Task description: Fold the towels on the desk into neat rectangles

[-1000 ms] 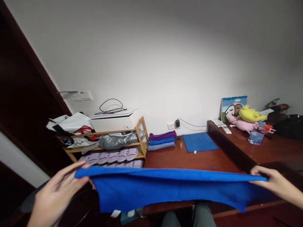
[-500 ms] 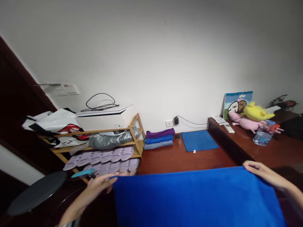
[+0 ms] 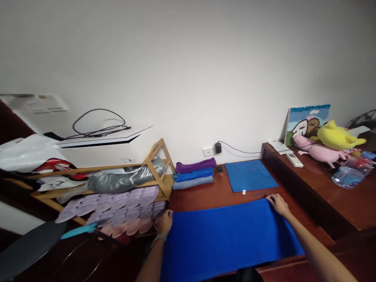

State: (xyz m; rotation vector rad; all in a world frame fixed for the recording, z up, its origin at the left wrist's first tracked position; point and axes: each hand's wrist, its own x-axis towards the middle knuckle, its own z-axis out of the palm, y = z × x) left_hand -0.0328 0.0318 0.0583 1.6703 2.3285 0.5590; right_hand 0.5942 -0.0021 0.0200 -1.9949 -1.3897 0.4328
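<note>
A bright blue cloth (image 3: 226, 239), perhaps a towel, is stretched between my two hands over the reddish-brown desk (image 3: 202, 197). My left hand (image 3: 165, 223) pinches its far left corner at the desk's left side. At the far right corner, the fingers of my right hand (image 3: 277, 204) are closed on the edge. Part of the cloth lies on the desktop, and its near side runs down past the front edge. Just beyond it lies a flat, folded blue cloth (image 3: 249, 175) with a small white tag. Rolled purple, blue and grey cloths (image 3: 194, 173) sit at the back left.
On the left stands a wooden rack (image 3: 164, 176) with rows of lilac slippers (image 3: 126, 203), a white box (image 3: 102, 152) and bags. A raised ledge at right holds a remote (image 3: 294, 159), plush toys (image 3: 337, 135) and a water bottle (image 3: 352, 170). A charger (image 3: 217, 147) is plugged into the wall.
Both hands have moved forward and closer together, bringing the blue cloth down onto the desk. My view has shifted slightly, and more of the raised ledge's side shows.
</note>
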